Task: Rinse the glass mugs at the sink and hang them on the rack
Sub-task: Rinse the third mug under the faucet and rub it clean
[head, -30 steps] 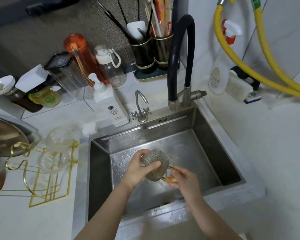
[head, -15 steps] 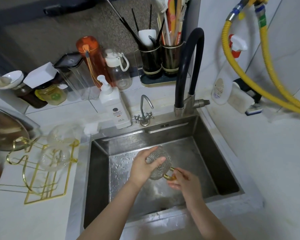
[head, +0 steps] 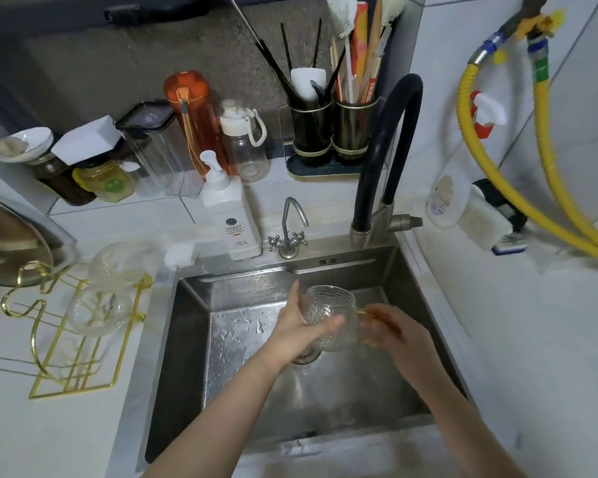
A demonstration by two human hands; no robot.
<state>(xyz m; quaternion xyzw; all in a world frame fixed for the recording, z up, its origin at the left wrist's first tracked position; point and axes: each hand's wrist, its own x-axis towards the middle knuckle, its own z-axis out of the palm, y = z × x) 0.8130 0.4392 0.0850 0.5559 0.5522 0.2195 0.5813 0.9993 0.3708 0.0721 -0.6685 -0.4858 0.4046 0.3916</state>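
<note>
Textured glass mug held over the steel sink

The rounded, dimpled glass mug (head: 330, 317) hangs above the wet sink (head: 387, 270); the left hand (head: 299, 327) cups its body, the right hand (head: 396, 327) pinches its golden handle. Far left, two mugs (head: 99, 313) hang on the gold wire rack (head: 76, 367).

Mug handle (head: 366, 313) blurred behind fingers (head: 385, 326)

Upper centre: two dark utensil holders (head: 332, 132) on a tray, holding chopsticks and brushes. Left of them: an orange bottle (head: 190, 119), a clear bottle (head: 244, 143), a white pump dispenser (head: 230, 215). Upper left: jars (head: 102, 181). Right: yellow hoses (head: 546, 160), a spray bottle (head: 453, 188).
</note>
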